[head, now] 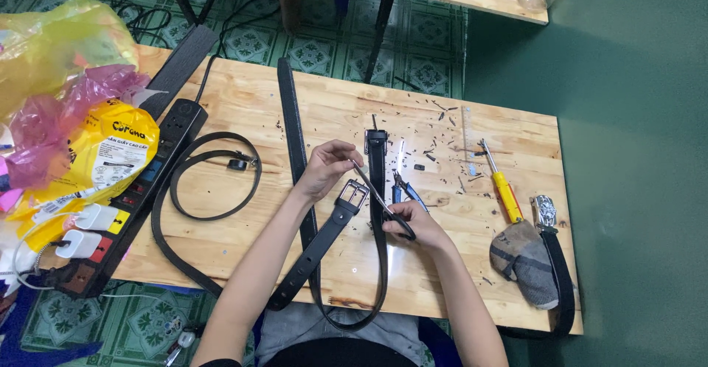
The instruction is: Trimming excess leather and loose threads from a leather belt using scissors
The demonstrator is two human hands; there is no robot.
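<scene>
Holding the black leather belt [378, 212] over the wooden table [243, 94], the left hand [324, 168] pinches its end while the right hand [413, 223] grips scissors [376, 194]; scattered black scraps [435, 146] suggest trimming well underway.

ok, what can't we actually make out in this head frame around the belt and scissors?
- Scissors: handles hidden inside the right hand; whether the blades touch the belt is too small to tell.
- Left hand: fingers curl over whatever they pinch, so the contact is hidden.
- Pliers: partly behind the right hand.
- Second belt on the right: its end runs past the table edge.
- Black bits on the table: too small to identify.
</scene>
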